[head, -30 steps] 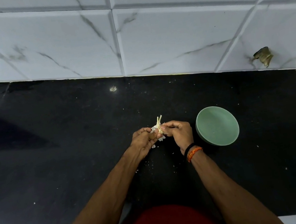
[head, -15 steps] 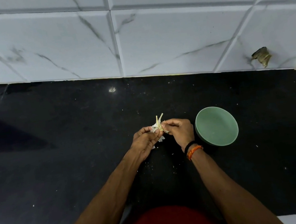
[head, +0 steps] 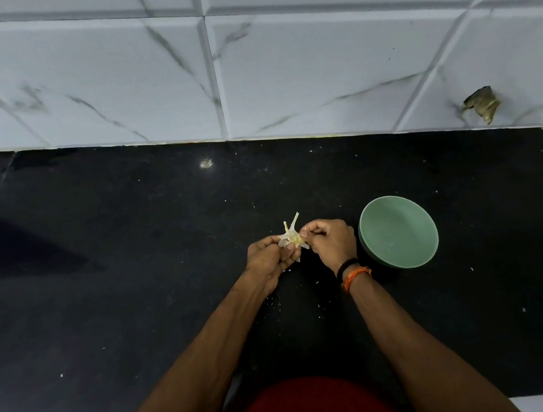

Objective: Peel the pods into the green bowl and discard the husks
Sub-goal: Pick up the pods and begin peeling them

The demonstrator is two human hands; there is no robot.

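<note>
Left hand and right hand both pinch a pale, papery pod with thin yellowish stalks over black stone counter, left of round green bowl.

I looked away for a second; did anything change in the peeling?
Hardly anything. Both the left hand and right hand still pinch the pale pod between them, left of the green bowl. The bowl has not moved and looks empty.
</note>
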